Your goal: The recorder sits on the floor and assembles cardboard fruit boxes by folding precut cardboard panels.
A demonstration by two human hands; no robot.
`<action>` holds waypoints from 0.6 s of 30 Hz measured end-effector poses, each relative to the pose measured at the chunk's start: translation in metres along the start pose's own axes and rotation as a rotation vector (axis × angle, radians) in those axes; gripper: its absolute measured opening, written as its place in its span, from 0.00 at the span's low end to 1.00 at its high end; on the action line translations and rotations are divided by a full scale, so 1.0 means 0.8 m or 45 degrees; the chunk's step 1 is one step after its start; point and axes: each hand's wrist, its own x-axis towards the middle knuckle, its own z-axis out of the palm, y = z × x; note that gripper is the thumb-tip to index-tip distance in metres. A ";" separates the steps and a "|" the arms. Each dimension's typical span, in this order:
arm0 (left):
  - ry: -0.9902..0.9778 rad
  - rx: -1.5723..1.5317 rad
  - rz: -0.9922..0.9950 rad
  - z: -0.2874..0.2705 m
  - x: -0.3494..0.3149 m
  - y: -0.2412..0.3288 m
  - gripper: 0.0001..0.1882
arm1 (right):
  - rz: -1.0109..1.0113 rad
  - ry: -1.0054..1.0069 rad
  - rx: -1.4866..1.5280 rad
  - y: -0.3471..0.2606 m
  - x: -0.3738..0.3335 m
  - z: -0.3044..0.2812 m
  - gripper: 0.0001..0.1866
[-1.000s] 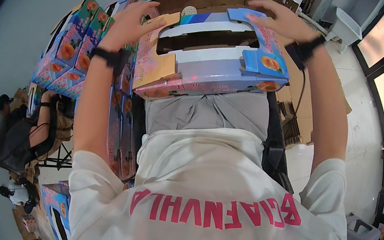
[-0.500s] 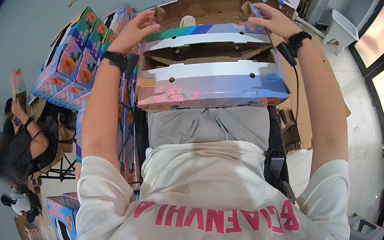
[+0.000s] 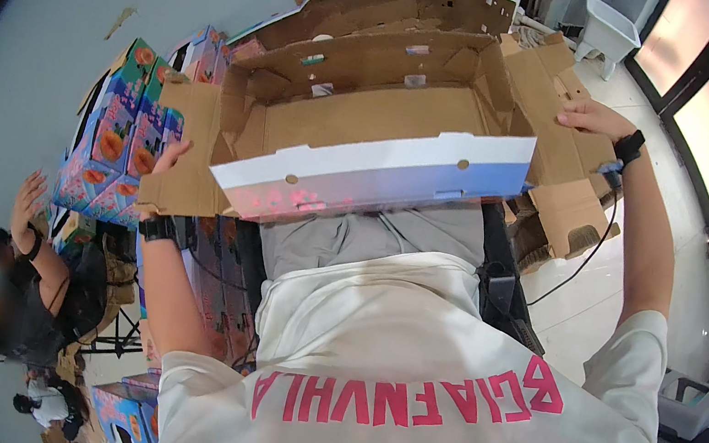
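Note:
A shallow cardboard carton (image 3: 368,177) rests on my lap, open at the top. Its inside is bare brown board; the near wall outside is white, pink and blue. Brown flaps stick out at both ends. My left hand (image 3: 171,163) grips the left flap (image 3: 185,192), its thumb showing past the edge and the other fingers mostly behind the board. At the far end of the right flap (image 3: 547,104), my right hand (image 3: 598,121) is closed on the edge, its lower fingers hidden.
Printed fruit boxes (image 3: 108,136) are stacked at my left. Behind the carton stands a larger brown cardboard bin (image 3: 408,3). A person in dark clothes (image 3: 66,283) sits at far left. A cable (image 3: 584,267) hangs below my right wrist. A white basin (image 3: 609,32) stands far right.
The carton's top has opened, baring its inside. Both hands have moved outward and nearer to me, from the top panels to the end flaps.

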 end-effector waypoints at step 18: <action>0.044 0.300 0.355 -0.076 0.075 -0.053 0.21 | 0.072 0.020 -0.318 -0.053 -0.027 0.013 0.19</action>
